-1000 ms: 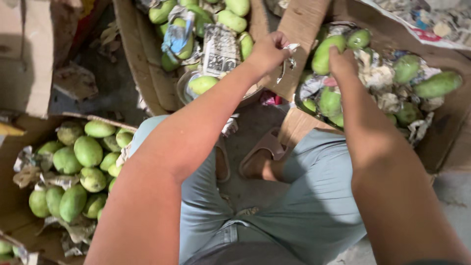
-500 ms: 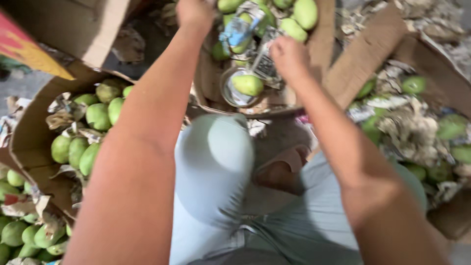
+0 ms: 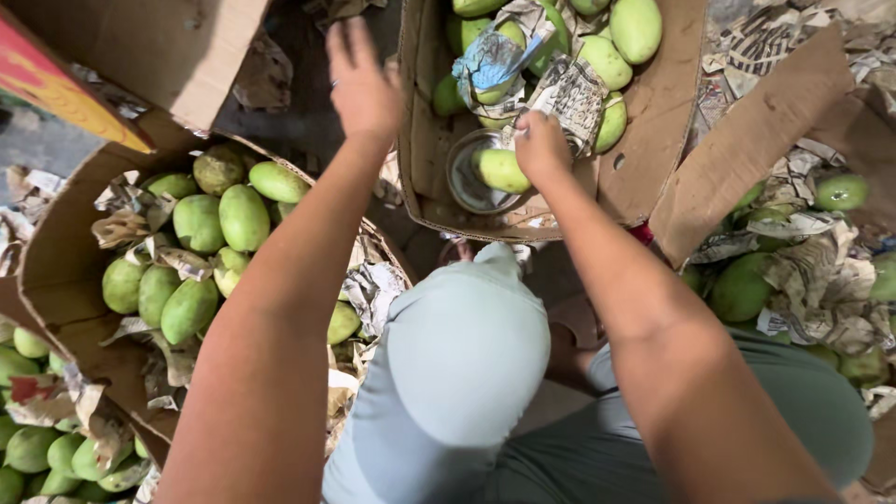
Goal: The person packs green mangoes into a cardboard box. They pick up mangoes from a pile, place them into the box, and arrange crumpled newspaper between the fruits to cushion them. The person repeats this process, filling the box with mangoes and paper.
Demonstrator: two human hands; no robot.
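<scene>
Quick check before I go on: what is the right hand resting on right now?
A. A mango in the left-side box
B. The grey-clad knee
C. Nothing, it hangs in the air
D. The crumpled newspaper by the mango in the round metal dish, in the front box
D: the right hand sits closed on the crumpled newspaper beside the mango lying in the round metal dish, while the left hand is spread open over the gap between boxes.
</scene>
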